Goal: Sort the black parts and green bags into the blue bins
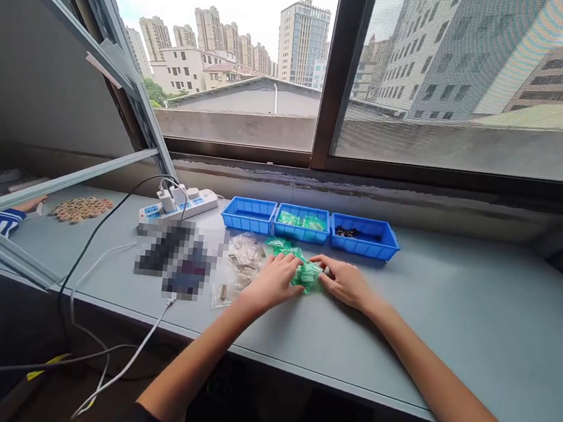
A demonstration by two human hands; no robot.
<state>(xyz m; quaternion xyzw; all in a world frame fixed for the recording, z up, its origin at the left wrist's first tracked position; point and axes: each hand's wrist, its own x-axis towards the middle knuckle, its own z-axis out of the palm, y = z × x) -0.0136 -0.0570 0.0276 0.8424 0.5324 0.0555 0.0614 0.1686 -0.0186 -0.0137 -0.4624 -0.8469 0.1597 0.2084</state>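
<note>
A heap of small green plastic packets (307, 275) lies on the grey table, between my two hands. My left hand (279, 278) reaches over its left side, fingers bent down and closed on the packets. At the right edge, my right hand (347, 282) has its thumb and fingers curled in on the green plastic; the exact grip is partly hidden. More green packets (282, 245) lie just behind my left fingers. Left of that hand are clear plastic bags (247, 251) with small metal-looking pieces, and one small clear bag (222, 293) lies nearer the front edge.
Behind the heap stand three blue bins: one bare (248, 215), one with green packets (302, 223), one with small dark pieces (364, 236). A power strip (178, 208), cables and blurred dark objects (178, 260) lie left. Beyond a metal frame (63, 181) are wooden pieces (82, 209) and another person's arm.
</note>
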